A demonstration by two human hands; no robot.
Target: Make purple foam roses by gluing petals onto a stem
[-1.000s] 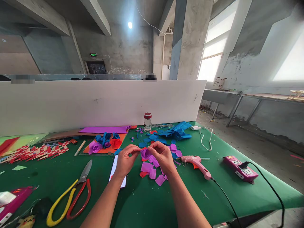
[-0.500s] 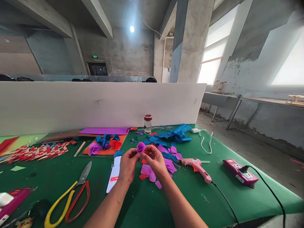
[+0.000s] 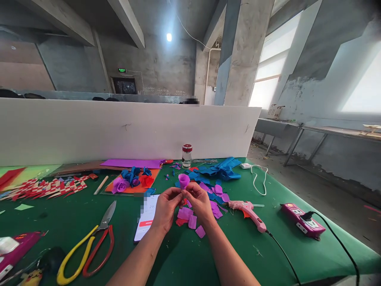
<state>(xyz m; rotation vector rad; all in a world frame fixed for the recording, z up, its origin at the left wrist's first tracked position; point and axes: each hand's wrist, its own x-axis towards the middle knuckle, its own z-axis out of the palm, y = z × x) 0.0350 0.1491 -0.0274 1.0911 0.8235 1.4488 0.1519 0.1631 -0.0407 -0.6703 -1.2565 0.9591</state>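
A small purple paper flower (image 3: pixel 183 181), shaped like a cup, stands up between the fingertips of both my hands. My left hand (image 3: pixel 168 206) pinches its base from the left, and my right hand (image 3: pixel 199 200) pinches it from the right. The fingers hide the lower end of the flower. Purple paper pieces (image 3: pixel 192 221) lie scattered on the table just below and beside my right hand, with a few red ones among them. A phone (image 3: pixel 145 218) rests left of my left wrist. The pink glue gun (image 3: pixel 248 212) lies to the right of my right hand.
Scissors (image 3: pixel 102 226) lie open at the left. Finished paper flowers (image 3: pixel 120 184) sit on orange paper behind. Blue crepe paper (image 3: pixel 223 169) and a glass jar (image 3: pixel 187 155) stand near the white partition (image 3: pixel 89 131). At the right, a power strip (image 3: pixel 302 220) has a black cable.
The flower has tilted; its cup-like side now shows instead of its spiral top. Both hands have shifted slightly right in view, still pinching it.
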